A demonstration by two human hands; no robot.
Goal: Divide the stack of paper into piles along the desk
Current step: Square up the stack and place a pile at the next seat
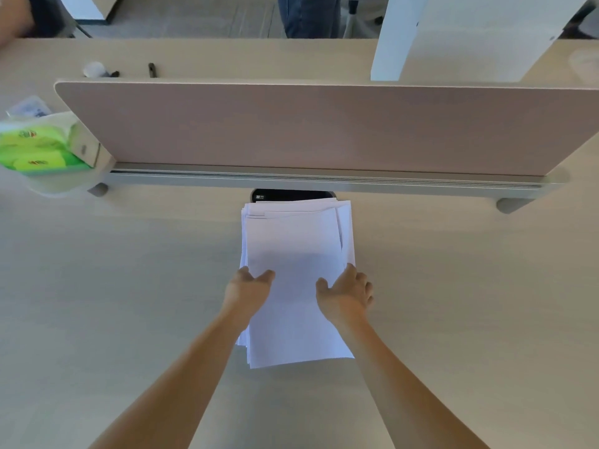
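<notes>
Left grip (249, 283) at left edge of stack of paper (295, 247), thumb spread on top, hold unclear. Right grip (346, 293) curled round right edge. Stack lies on table (129, 286), just before divider (291, 128).

Premises: office, open-plan. Grounds: a pale wood-look desk (129, 286) is split from a facing desk (259, 58) by a low fabric divider (308, 128) on a metal rail (324, 181). A black cable port (291, 195) sits in the near desk at the rail. A paper stack (293, 247) lies there; markers (151, 70) lie on the far desk. Tissue pack (42, 147) at the divider's left end. Grey carpet (194, 21) beyond.
</notes>
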